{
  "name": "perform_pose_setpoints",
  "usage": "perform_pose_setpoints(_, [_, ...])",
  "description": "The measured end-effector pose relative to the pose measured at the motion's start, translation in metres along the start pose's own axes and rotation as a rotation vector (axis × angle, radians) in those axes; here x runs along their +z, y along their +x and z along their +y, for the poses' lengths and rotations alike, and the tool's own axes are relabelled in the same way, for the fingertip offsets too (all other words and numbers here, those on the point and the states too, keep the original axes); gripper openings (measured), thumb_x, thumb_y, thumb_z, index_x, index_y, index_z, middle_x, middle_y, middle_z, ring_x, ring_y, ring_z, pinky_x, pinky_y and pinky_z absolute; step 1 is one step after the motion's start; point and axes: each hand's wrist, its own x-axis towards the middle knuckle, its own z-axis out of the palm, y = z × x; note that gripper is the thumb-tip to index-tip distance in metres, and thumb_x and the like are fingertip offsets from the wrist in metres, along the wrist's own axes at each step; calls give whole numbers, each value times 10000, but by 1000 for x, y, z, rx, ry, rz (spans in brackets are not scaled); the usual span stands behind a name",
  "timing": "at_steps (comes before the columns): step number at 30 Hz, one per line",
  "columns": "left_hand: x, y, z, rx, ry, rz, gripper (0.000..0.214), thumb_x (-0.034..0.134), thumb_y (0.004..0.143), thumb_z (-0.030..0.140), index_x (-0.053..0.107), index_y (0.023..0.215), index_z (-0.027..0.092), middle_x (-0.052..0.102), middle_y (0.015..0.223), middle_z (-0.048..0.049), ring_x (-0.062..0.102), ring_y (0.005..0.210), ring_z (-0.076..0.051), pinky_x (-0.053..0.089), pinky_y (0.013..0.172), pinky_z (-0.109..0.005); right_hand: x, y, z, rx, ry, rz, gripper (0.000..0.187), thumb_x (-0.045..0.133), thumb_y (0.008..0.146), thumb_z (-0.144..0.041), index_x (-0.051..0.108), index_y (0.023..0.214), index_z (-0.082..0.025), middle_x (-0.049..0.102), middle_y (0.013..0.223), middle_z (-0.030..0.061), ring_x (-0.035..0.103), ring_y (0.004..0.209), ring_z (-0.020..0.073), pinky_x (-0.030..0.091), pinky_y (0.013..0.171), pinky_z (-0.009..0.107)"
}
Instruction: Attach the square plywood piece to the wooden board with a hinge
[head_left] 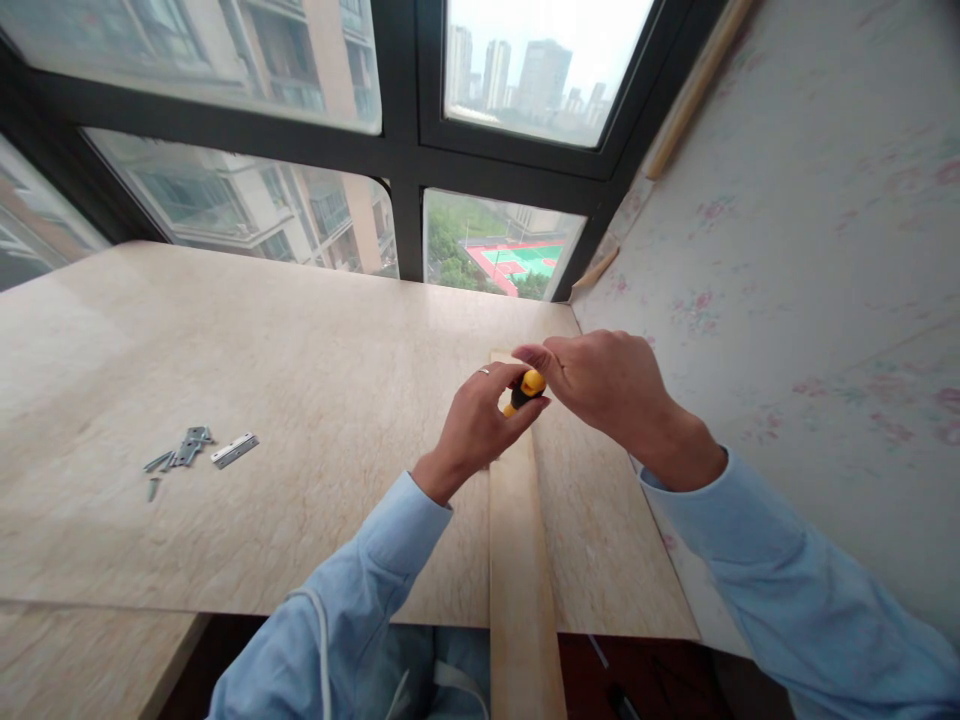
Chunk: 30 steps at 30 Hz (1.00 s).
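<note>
A long pale wooden strip (519, 560) lies on the marble-look tabletop (300, 400), running from the near edge toward the window. My left hand (480, 425) is closed around a yellow-and-black tool handle (527, 388), likely a screwdriver, held upright over the strip's far end. A ring shows on one finger. My right hand (607, 385) is curled, its fingertips pinching the top of the same handle. The tool's tip is hidden behind my left hand.
Small metal hinges (234, 450) and loose screws (161, 465) lie on the left of the tabletop. A floral-papered wall (787, 300) rises close on the right. Dark-framed windows (405, 150) stand behind the table. Another thin wooden strip (701, 85) leans in the corner.
</note>
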Motion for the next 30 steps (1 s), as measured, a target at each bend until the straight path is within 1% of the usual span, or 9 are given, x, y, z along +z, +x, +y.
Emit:
perform_pose_setpoints(5, [-24,15,2,-18,-19,-258,424,578,796,181,476,1208,179,668,942,-51,617,818,-191,491,774,-356,16,-20,22,8,325,64,846,85,985,-712,725,844,-176,684,710,92,619,649,212,254,571,297])
perform_pose_setpoints(11, [-32,27,9,-23,-36,-426,300,466,820,171,467,1118,196,616,913,-38,555,768,-174,470,748,-352,40,-51,25,-9,621,-61,773,191,974,-738,611,670,-164,596,596,48,534,536,156,308,554,289])
perform_pose_setpoints(13, [-32,28,9,-20,-50,-428,297,446,822,162,490,1114,192,623,955,-58,567,812,-186,477,776,-367,50,-59,23,0,708,-42,688,280,989,-695,650,763,-160,607,621,40,548,558,154,354,562,288])
perform_pose_setpoints(16, [-30,29,7,53,-95,-394,303,426,820,142,533,1100,188,607,1195,-126,580,1089,-235,461,944,-427,65,-64,21,3,843,82,495,501,970,-583,635,1167,-149,673,801,48,605,645,159,459,600,288])
perform_pose_setpoints(18, [-29,30,4,85,-124,-372,311,414,824,126,567,1086,192,552,1340,-142,493,1295,-254,409,1050,-454,71,-62,19,-68,892,192,502,589,952,-472,530,1349,-170,679,1010,89,644,768,175,520,631,300])
perform_pose_setpoints(20, [-26,31,3,71,-147,-341,313,410,826,117,594,1068,194,555,1352,-132,465,1340,-249,398,1073,-448,71,-58,17,-205,882,286,504,589,959,-337,463,1433,-220,617,1202,121,641,973,207,568,722,337])
perform_pose_setpoints(23, [-21,29,1,-29,-176,-313,251,410,864,151,607,1018,182,653,1123,-100,605,1078,-218,481,928,-389,64,-47,16,-379,775,384,481,525,969,-178,481,1441,-257,536,1291,132,562,1173,240,550,926,438])
perform_pose_setpoints(25, [-17,26,0,-106,-191,-323,224,404,909,203,605,1002,169,663,970,-70,614,882,-186,494,809,-348,59,-40,17,-432,687,411,399,472,980,-133,580,1348,-245,539,1248,126,566,1131,234,539,942,446])
perform_pose_setpoints(30, [-11,12,-13,-193,-389,-241,226,457,921,243,596,1070,145,672,1058,-93,634,990,-189,498,886,-355,50,-22,28,-470,593,304,367,415,988,-105,639,1257,-216,570,1082,94,598,927,186,528,790,322])
